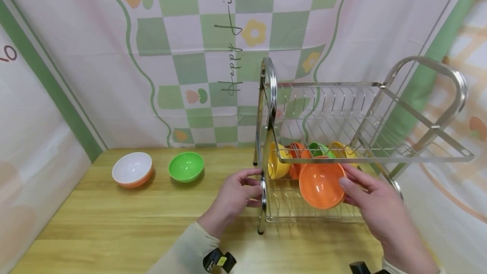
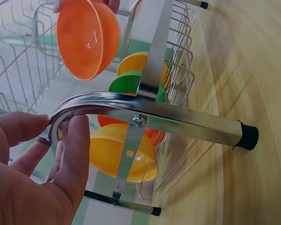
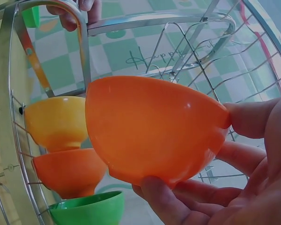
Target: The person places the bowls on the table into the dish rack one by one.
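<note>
The right hand (image 1: 374, 202) pinches an orange bowl (image 1: 322, 186); the left hand (image 1: 236, 191) grips the side of the metal rack (image 1: 374, 160).

Metal rack (image 1: 374, 160) stands upright; glossy orange bowl (image 1: 321, 186) tilts between its tiers.

You have 2 yellow bowls (image 1: 281, 168) (image 2: 136, 61), 2 green bowls (image 1: 186, 167) (image 3: 89, 208), 2 plain orange bowls (image 1: 322, 184) (image 3: 70, 168) and 1 white-lined orange bowl (image 1: 132, 169), 7 in all, plus 1 metal rack (image 1: 272, 92), 1 table (image 1: 114, 223) and your 2 hands (image 1: 237, 191) (image 1: 374, 200).
</note>
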Action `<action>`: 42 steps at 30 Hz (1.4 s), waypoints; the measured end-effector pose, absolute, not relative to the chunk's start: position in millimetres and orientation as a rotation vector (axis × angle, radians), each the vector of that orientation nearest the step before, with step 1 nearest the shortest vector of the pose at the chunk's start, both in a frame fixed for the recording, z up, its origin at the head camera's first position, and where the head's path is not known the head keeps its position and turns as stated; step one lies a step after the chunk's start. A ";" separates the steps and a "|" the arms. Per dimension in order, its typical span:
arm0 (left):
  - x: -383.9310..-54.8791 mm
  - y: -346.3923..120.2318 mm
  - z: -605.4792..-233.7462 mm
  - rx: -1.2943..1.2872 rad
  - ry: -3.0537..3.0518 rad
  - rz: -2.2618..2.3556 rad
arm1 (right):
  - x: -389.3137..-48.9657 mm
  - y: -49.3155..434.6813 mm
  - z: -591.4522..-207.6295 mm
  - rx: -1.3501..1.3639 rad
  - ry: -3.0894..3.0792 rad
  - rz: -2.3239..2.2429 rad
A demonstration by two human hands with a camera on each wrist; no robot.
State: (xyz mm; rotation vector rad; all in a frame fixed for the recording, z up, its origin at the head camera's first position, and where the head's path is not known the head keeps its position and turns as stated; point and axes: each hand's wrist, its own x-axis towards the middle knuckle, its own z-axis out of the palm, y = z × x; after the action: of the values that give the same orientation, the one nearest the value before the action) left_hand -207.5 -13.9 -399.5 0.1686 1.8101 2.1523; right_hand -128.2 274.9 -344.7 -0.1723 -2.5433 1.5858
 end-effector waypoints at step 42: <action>-207.9 -5.9 -392.8 0.132 1.976 2.008 | -158.5 203.0 -381.8 0.120 -2.825 0.794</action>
State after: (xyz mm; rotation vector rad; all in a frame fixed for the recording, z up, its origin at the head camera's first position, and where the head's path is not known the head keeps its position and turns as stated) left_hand -207.9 -5.9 -392.8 0.1319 1.9763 2.0082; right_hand -158.5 203.0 -381.8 0.1200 -2.8255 0.7936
